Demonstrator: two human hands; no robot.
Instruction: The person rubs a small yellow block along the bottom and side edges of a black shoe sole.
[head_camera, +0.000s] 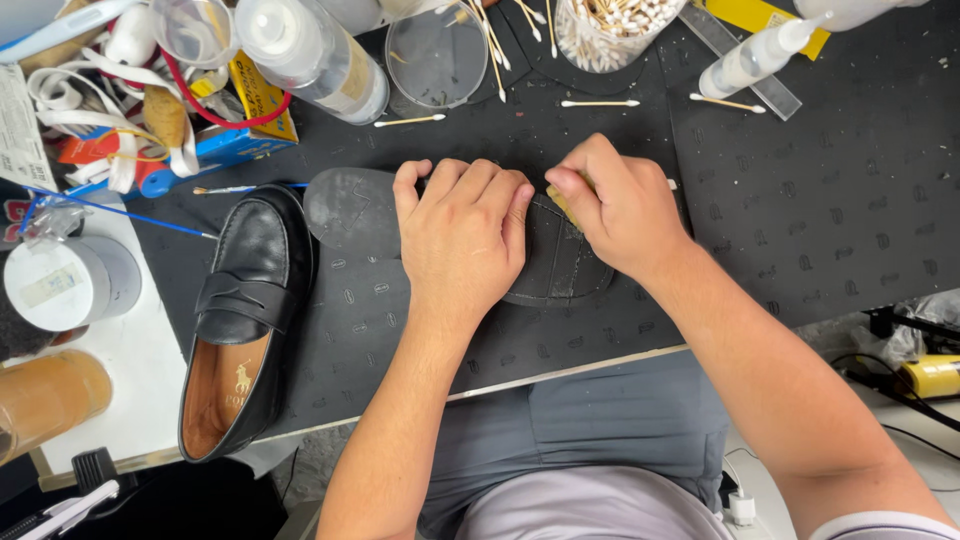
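The left hand (463, 235) lies flat and pressed down on an upturned black shoe (560, 265), with the fingers curled over its edge, so it holds the shoe steady on the black mat (850, 200). The right hand (620, 205) is just beside the left one, also on the shoe. Its fingers are closed narrow around a small yellowish piece (562, 205) that touches the sole; I cannot tell what this piece is. The front of the sole (350, 210) shows to the left of the left hand.

Left of this shoe, a second black loafer (240, 320) stands upright at the edge of the mat. Beyond the shoe lie cotton swabs (600, 103), a jar of swabs (615, 25), a clear lid (437, 55) and a white bottle (755, 55).
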